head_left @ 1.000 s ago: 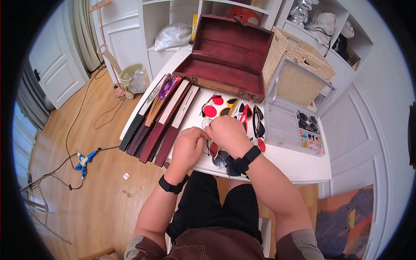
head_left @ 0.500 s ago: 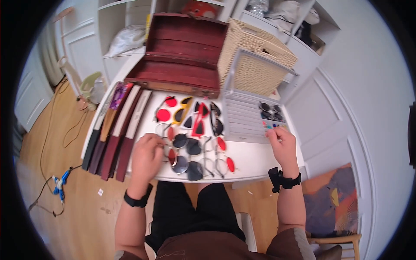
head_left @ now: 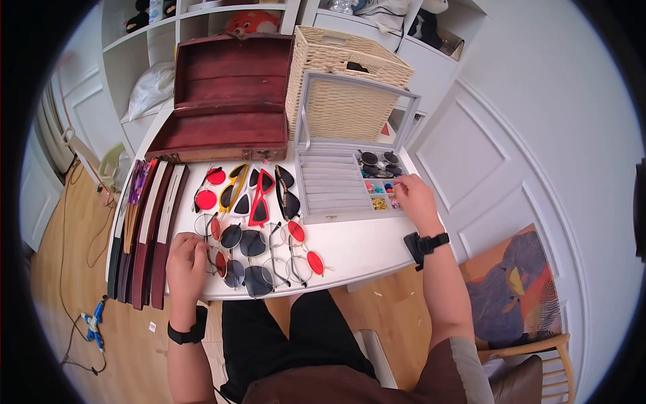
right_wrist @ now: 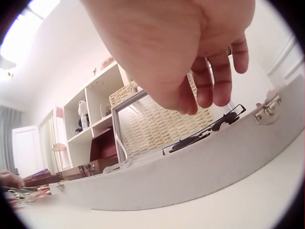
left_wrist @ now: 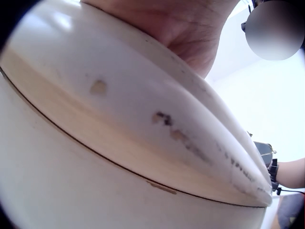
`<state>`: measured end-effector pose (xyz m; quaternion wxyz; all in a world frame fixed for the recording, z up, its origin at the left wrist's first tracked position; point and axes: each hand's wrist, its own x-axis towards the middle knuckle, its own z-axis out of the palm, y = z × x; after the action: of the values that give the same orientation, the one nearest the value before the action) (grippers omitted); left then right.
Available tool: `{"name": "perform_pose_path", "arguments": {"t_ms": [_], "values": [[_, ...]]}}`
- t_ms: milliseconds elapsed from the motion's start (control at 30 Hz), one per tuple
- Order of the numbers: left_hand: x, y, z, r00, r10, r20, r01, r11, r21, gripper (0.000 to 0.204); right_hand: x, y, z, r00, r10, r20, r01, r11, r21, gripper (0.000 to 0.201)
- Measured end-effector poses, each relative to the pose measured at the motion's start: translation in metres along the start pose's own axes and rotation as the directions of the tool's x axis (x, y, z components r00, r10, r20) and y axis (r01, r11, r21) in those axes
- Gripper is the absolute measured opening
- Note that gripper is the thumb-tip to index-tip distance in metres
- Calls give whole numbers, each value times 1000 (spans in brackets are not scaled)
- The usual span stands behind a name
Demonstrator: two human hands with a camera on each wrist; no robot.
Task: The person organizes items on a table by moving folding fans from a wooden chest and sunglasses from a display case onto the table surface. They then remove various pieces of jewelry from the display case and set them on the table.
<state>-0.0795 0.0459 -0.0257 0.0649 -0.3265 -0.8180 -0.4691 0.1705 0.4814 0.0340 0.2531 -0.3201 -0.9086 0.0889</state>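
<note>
My left hand (head_left: 186, 266) rests at the table's front edge, fingers loosely bent, beside a pair of brown-lensed sunglasses (head_left: 221, 262). Over the right side of an open grey display box (head_left: 330, 218) hangs my right hand (head_left: 417, 202), its fingertips at the small compartments of colourful trinkets (head_left: 379, 203). In the right wrist view its fingers (right_wrist: 221, 90) point down above the box, with nothing visible between them. Dark sunglasses (head_left: 369, 159) lie in the box's back right part. Rows of glasses cover the table between the hands, including red cat-eye sunglasses (head_left: 259, 211) and red round ones (head_left: 206, 199).
Several book-like cases (head_left: 165, 209) stand in a row on the left. Behind them an open dark-red wooden case (head_left: 222, 131) sits next to a woven basket (head_left: 350, 50). The display box's clear lid (head_left: 410, 111) stands raised. A wooden chair (head_left: 562, 357) is at lower right.
My hands have parted: the right moved from the glasses over to the display box, while the left drew back to the table edge. The head view has turned right.
</note>
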Motion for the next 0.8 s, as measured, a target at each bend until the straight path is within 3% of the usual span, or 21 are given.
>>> {"name": "perform_pose_path", "arguments": {"t_ms": [300,533,800], "values": [[0,2,-1,1000,10,0,-10,1000,5,15,37,12,22,992,-20,122,56,952,-300,26],[1,3,-1,999,38,1,-38,999,-1,12,40,26,29,993,-92,77,112,932,-343,24],[2,0,-1,999,45,-1,-45,999,-11,11,43,25,23,978,-88,190,152,923,-353,21]]}}
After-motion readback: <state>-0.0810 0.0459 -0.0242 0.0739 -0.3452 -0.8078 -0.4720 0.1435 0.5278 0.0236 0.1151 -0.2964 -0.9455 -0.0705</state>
